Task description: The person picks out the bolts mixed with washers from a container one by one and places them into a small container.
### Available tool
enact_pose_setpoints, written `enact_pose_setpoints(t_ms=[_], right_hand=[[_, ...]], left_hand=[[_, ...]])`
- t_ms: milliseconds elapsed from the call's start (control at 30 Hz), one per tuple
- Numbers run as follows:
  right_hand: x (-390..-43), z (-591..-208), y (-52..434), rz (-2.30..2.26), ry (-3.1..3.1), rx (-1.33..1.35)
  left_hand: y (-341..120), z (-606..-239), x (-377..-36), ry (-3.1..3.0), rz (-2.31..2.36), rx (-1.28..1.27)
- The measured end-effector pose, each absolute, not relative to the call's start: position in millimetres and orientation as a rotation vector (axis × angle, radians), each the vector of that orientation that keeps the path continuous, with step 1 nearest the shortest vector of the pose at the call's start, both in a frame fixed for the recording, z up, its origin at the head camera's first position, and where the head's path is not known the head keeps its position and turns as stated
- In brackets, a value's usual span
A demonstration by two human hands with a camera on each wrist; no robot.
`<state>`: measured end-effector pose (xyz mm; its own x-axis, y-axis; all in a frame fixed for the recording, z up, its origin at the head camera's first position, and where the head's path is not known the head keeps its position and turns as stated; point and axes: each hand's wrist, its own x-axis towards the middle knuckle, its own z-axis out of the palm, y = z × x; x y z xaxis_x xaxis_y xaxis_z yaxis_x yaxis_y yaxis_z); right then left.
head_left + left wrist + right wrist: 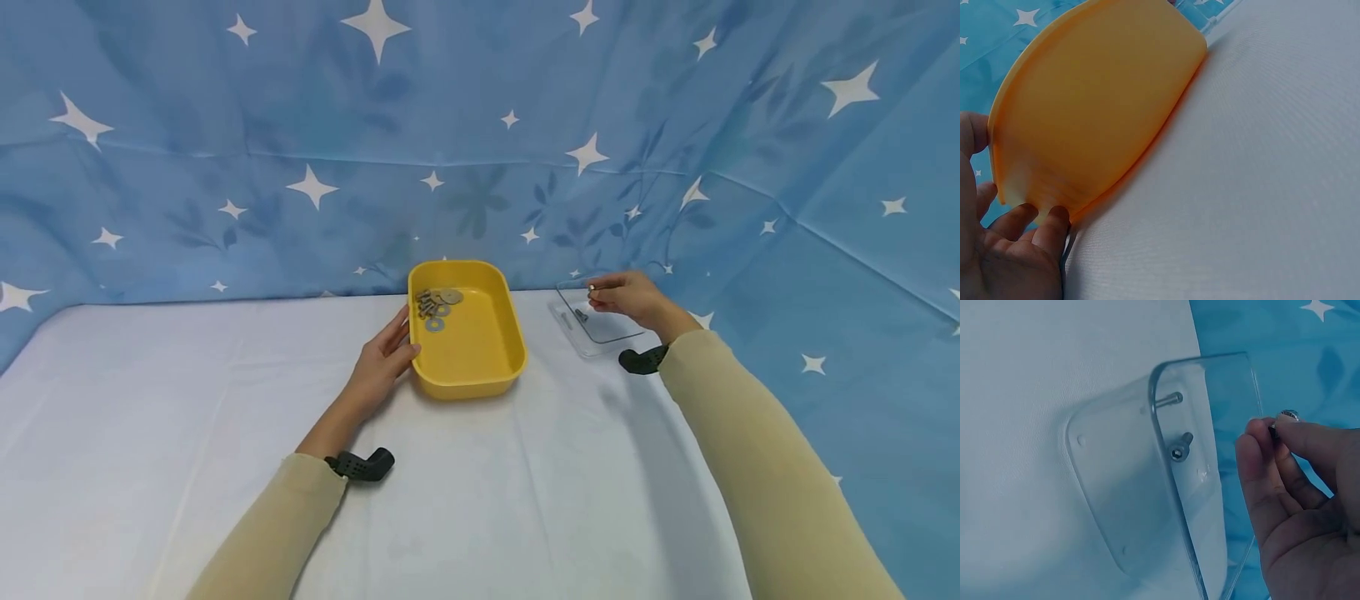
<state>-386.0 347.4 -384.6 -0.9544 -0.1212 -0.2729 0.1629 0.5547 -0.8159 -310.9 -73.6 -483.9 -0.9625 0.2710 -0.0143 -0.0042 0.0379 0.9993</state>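
**Bolt pinched over the clear tray, yellow tray steadied**

The right hand [630, 298] hovered above the clear tray [611, 332] at the far right of the table [150, 400], thumb and fingertips [1260, 434] pressed together on a small metal bolt [1287, 416]. From the wrist view the pinch was plain: the bolt's head peeked out just above the fingertips, held over the tray's far edge, close to the blue starred cloth [480, 150] behind. Inside the clear tray lay two bolts [1177, 447] already, near each other, one up against the rim.

Over to the left, the left hand [384, 358] rested against the near-left wall of the yellow tray [480, 358], fingers [1047, 228] straight and relaxed, touching the plastic without curling round it. The thumb sat by the tray's rim. In the yellow tray's far-left corner sat a little heap of washers and bolts [437, 307], flat rings and stubby screws jumbled together; the remaining floor of it showed bare yellow.

The two trays stood apart on the white table cover, the yellow one in the middle, the clear one off to its right. Both sleeves were beige, each wrist strapped with a black camera mount [362, 465].
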Motion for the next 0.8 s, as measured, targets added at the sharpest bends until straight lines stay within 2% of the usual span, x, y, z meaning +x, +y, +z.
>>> enact_pose_setpoints(t_ms=[300,800], right_hand=[[-387.0,-394.1,357.0,-1.350,2.470,0.097],[-396.7,-412.1,345.8,-1.332,2.461,0.139]], left_hand=[[-70.9,-485.2,-311.0,2.101,2.043,0.295],[-74.2,-484.8,-313.0,2.117,2.045,0.291]])
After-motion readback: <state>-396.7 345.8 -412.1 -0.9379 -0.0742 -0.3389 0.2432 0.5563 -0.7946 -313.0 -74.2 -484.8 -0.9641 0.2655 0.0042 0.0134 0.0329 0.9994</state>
